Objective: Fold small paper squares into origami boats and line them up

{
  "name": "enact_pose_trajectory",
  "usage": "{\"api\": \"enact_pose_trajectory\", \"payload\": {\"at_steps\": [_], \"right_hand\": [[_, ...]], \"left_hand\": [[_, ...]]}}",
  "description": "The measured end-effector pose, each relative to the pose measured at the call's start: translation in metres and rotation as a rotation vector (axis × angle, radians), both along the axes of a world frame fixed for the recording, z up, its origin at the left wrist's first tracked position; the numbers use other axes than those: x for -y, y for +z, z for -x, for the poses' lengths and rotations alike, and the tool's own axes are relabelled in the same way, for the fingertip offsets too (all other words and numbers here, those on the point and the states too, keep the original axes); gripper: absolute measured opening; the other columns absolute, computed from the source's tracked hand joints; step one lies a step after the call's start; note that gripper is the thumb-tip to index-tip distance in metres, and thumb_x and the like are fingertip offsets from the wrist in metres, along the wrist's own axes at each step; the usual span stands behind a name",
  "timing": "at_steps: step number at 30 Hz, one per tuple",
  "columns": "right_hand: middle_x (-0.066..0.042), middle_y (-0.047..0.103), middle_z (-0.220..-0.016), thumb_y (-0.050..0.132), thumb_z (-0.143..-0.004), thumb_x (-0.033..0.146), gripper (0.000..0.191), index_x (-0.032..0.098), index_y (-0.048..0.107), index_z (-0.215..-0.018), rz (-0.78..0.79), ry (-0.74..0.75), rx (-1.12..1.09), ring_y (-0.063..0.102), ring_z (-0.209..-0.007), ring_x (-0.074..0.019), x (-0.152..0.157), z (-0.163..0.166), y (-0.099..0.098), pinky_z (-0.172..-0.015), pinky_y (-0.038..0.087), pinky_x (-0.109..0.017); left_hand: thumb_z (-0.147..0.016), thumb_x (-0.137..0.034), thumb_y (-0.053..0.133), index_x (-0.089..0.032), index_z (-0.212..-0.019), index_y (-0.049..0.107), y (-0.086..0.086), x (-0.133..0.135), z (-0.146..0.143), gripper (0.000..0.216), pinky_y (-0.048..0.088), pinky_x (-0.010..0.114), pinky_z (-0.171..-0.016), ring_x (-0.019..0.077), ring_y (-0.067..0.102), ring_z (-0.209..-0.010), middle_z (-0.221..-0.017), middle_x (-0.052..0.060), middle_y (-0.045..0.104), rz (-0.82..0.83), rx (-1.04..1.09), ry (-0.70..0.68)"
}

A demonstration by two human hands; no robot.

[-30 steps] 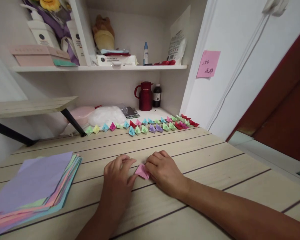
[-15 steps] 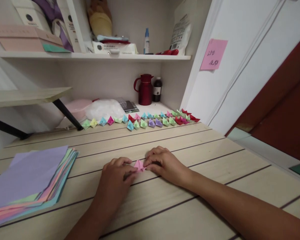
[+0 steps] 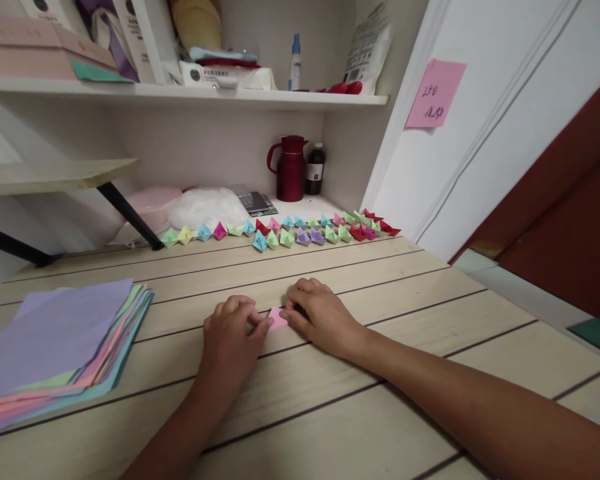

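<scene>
A small folded piece of pink origami paper (image 3: 277, 319) is held between my two hands at the middle of the table; it looks flat and roughly square. My left hand (image 3: 235, 333) pinches its left corner between thumb and fingers. On the other side, my right hand (image 3: 320, 315) grips the right edge, thumb on top, with the other fingers curled behind. Fingers cover part of the paper's right side. Beyond the hands, several small folded paper boats (image 3: 260, 241) in many colours stand in rows along the back of the table.
To the left lies a stack of coloured paper sheets (image 3: 65, 333), purple on top. A small raised shelf (image 3: 60, 175) with black legs stands at back left. Behind are a plastic bag (image 3: 207, 208), a red jug (image 3: 291, 170) and a dark bottle (image 3: 315, 170).
The pink paper has gone from a peaked, boat-like shape to a flat square. Both hands stay on it. The camera view has tilted slightly down.
</scene>
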State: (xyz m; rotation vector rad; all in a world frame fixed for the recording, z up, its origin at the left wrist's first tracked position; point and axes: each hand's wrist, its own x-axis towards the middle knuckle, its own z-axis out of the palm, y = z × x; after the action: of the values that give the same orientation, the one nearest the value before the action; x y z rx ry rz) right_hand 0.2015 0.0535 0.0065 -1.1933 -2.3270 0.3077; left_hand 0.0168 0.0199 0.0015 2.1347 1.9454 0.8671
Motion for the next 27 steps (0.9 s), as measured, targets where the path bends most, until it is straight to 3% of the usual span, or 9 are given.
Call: {"api": "enact_pose_trajectory", "payload": {"at_steps": [9,12,15,21,27], "right_hand": [[-0.005,0.057,-0.093,0.066,-0.083,0.025,0.013,0.019,0.059,-0.092,-0.026,-0.018,-0.019,0.052,-0.089,-0.0192,-0.001,-0.001,-0.005,-0.078,0.04,-0.031],[-0.004,0.058,-0.098,0.063,-0.084,0.015,0.012,0.021,0.062,-0.095,-0.04,0.045,-0.07,0.054,-0.087,-0.0167,0.0,-0.001,-0.007,-0.076,0.042,-0.029],[-0.003,0.062,-0.093,0.059,-0.086,0.01,0.017,0.023,0.068,-0.093,-0.06,0.117,-0.084,0.056,-0.092,-0.0174,-0.002,-0.002,-0.009,-0.082,0.043,-0.03],[-0.004,0.066,-0.095,0.064,-0.085,0.014,0.017,0.025,0.074,-0.093,0.0,0.181,-0.082,0.058,-0.096,-0.0189,-0.006,-0.01,-0.005,-0.086,0.044,-0.033],[-0.004,0.066,-0.097,0.063,-0.089,0.025,0.012,0.024,0.074,-0.092,0.036,0.201,-0.098,0.058,-0.095,-0.0182,-0.006,-0.014,-0.002,-0.086,0.044,-0.032]], "left_hand": [[-0.078,-0.026,0.063,-0.021,-0.063,0.055,-0.005,0.001,0.001,0.018,0.04,0.04,-0.079,0.0253,0.057,-0.094,-0.103,0.004,0.065,-0.056,-0.164,0.005],[-0.079,-0.021,0.062,-0.022,-0.085,0.064,-0.004,0.001,-0.001,0.006,0.042,0.042,-0.083,0.0258,0.057,-0.102,-0.114,0.007,0.061,-0.06,-0.143,-0.042],[-0.082,-0.013,0.058,-0.028,-0.107,0.066,-0.003,0.001,-0.001,0.031,0.042,0.042,-0.089,0.0235,0.057,-0.108,-0.128,0.007,0.054,-0.062,-0.115,-0.147],[-0.087,-0.017,0.056,-0.035,-0.105,0.072,-0.002,0.0,0.004,0.03,0.043,0.044,-0.086,0.0255,0.059,-0.106,-0.114,0.004,0.065,-0.036,-0.203,-0.225],[-0.089,-0.02,0.056,-0.036,-0.107,0.071,-0.003,-0.001,0.008,0.029,0.043,0.044,-0.085,0.025,0.059,-0.105,-0.115,0.004,0.066,-0.045,-0.226,-0.259]]}}
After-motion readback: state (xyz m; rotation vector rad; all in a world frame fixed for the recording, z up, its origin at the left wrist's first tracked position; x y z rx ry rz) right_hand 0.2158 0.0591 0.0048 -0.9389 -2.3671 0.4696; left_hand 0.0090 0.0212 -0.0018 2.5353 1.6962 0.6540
